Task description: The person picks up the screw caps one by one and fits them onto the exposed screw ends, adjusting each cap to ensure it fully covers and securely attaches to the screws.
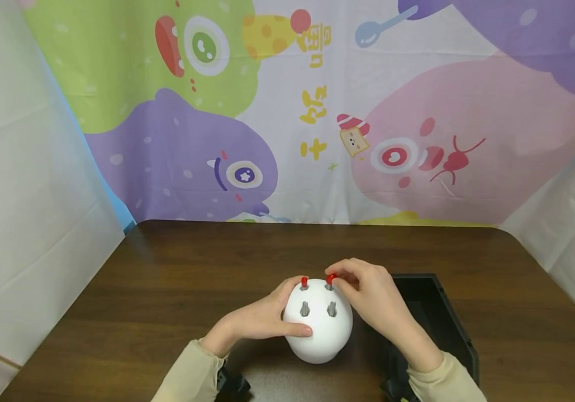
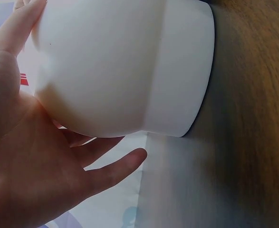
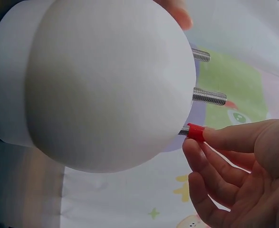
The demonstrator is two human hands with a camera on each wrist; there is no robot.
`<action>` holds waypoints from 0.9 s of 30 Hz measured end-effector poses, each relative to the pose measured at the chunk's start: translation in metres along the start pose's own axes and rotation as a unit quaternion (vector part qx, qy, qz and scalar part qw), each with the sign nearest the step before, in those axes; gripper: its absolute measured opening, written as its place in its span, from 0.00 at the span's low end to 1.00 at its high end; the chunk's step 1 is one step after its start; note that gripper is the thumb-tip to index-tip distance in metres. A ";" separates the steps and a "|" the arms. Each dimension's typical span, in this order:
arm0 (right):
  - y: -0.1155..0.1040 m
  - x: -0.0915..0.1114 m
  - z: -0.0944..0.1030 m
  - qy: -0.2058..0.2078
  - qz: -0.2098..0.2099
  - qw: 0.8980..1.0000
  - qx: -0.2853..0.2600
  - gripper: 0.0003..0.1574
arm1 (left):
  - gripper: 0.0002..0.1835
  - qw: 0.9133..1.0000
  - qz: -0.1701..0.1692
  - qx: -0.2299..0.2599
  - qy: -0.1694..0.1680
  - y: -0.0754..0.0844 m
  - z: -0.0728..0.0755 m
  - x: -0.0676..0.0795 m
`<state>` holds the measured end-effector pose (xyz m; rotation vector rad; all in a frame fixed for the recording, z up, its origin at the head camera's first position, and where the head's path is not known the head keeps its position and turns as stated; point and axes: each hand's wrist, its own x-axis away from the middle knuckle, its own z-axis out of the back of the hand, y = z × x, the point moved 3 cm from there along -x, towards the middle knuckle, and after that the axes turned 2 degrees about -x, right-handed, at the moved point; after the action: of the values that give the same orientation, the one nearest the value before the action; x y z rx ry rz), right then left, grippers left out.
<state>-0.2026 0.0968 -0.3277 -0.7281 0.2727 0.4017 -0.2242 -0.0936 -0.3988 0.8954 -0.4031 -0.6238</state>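
Note:
A white ball-shaped body (image 1: 317, 338) stands on the table on its short round base, which shows in the left wrist view. Several threaded metal posts (image 3: 209, 96) stick out of its top. The left hand (image 1: 262, 317) holds the ball from the left, thumb over the front and fingers round the far side. In the right hand (image 1: 370, 290), thumb and forefinger pinch a small red cap (image 3: 195, 132) at the end of the far right post. Another red cap (image 1: 304, 282) sits on the far left post. The two nearer posts (image 1: 305, 309) are bare.
A black tray (image 1: 455, 318) lies on the brown wooden table (image 1: 191, 268), partly under the right forearm. Near the left sleeve is a small black object (image 1: 234, 386). A cartoon-printed curtain (image 1: 317, 184) hangs behind the table's far edge.

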 end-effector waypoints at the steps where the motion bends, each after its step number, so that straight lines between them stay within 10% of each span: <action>1: 0.000 0.000 0.000 -0.001 0.000 1.000 0.001 0.09 | 0.49 1.000 0.000 0.000 0.000 0.000 0.000 0.000; 27: 0.002 0.000 -0.004 -0.003 -0.003 1.000 0.021 0.09 | 0.48 1.000 0.004 0.001 -0.001 0.000 0.000 0.000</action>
<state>-0.2038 0.0950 -0.3317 -0.6856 0.2721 0.3909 -0.2239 -0.0937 -0.3991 0.8946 -0.4085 -0.6174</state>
